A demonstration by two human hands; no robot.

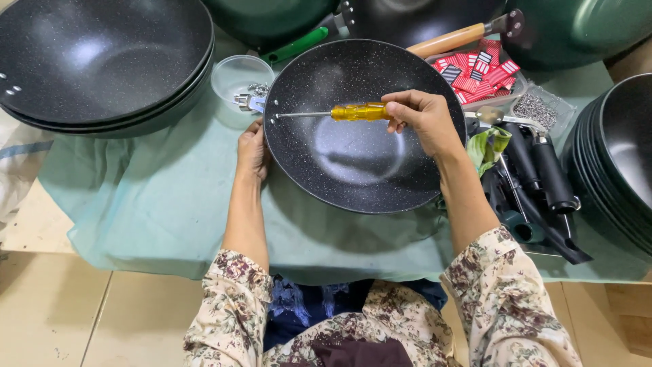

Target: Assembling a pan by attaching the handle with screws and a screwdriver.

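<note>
Speckled black wok lies on the green cloth covering the table, right in front of the person. Their left hand grips the wok's left rim, fingers curled around its outer edge. Their right hand is clenched around the yellow handle of a screwdriver, held level over the bowl with its metal tip pointing at the left rim, close to two small rivets there. Just beyond that rim stands a clear plastic cup with small metal parts. Stacks of dark woks sit at upper left and far right, with black handles piled to the right.
</note>
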